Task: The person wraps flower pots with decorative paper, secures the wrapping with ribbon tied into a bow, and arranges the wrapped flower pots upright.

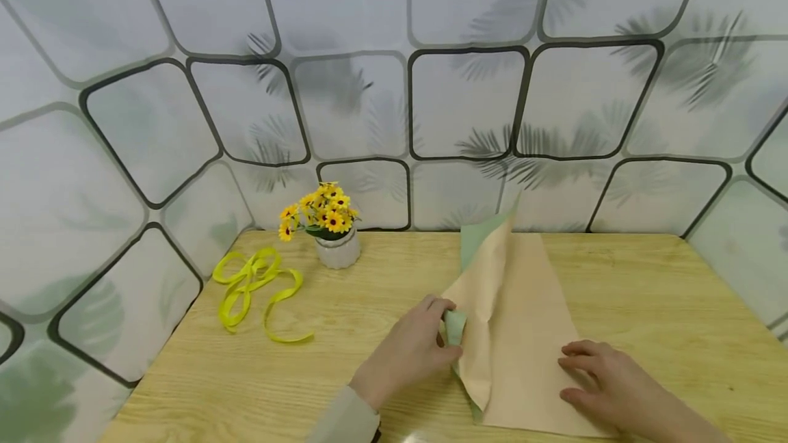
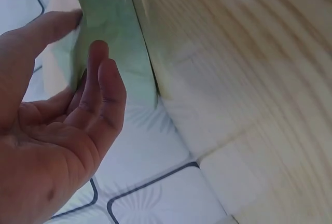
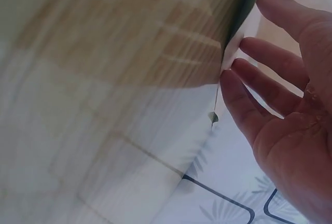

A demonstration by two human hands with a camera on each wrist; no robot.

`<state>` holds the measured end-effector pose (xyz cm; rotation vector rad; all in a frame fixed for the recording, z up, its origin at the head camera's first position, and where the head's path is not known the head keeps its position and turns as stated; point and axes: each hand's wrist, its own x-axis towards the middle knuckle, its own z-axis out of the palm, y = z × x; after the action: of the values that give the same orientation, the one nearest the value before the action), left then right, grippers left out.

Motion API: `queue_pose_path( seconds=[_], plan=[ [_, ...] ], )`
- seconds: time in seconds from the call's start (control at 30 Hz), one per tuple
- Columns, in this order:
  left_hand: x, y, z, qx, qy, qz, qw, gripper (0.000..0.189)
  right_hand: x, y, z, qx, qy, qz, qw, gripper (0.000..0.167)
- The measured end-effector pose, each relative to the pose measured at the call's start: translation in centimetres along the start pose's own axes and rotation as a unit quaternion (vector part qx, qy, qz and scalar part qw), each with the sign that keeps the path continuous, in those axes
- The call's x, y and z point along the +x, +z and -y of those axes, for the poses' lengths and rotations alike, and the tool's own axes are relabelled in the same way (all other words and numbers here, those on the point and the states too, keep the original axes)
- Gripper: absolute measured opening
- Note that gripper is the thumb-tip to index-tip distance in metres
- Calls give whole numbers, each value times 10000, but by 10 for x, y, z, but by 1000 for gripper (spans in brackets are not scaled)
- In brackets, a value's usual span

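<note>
The wood-grain table point(image 1: 382, 292) bears yellow ribbon point(image 1: 249, 272), potted flowers point(image 1: 333, 223) and tan-and-green paper point(image 1: 529, 333).

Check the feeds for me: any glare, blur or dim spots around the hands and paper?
Head: fairly even light, tan paper clear, small bright spot at the bottom edge; left wrist: left hand dim, wooden tabletop soft, with hazy reflections of the patterned wall; right wrist: right hand shaded, tabletop blurred and reflective.

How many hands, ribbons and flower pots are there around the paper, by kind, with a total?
Hands: 2, the left hand and the right hand
Ribbons: 1, the yellow ribbon
Flower pots: 1, the white pot with yellow flowers
Total: 4, leaving out the paper
</note>
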<state>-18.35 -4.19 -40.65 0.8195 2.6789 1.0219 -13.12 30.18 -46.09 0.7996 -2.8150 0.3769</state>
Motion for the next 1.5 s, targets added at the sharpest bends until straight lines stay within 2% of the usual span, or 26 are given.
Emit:
queue_pose_path(
  seconds=[0.1,0.2,0.37,0.53,0.87,0.97,1.1,1.27,1.5],
  plan=[
    [-5,-7,3,131,-234,24,9996,54,-4,-1,-3,-48,-50,-56,10000,41],
    [-11,-12,6,426,-332,-17,9985,51,-8,-4,-5,-43,-21,-19,10000,40],
    [-22,-17,12,857,-325,-61,9958,42,-13,-11,-10,133,457,453,9978,40],
    [-34,-22,18,1026,-312,61,9942,42,-17,-17,-15,213,740,670,9948,42],
    [-51,-29,27,1188,-423,221,9918,45,-20,-14,-22,-24,367,176,9992,38],
    [-55,-32,28,1291,-431,242,9904,48,-20,-12,-23,-119,344,6,9993,39],
    [-59,-35,29,1339,-533,309,9891,49,-20,-12,-23,-83,352,-22,9993,39],
    [-63,-36,30,1229,-672,551,9886,42,-20,-12,-24,-148,332,-36,9993,39],
    [-68,-37,35,1215,-503,901,9872,41,-23,-10,-27,-135,164,-131,9997,39]
  ],
)
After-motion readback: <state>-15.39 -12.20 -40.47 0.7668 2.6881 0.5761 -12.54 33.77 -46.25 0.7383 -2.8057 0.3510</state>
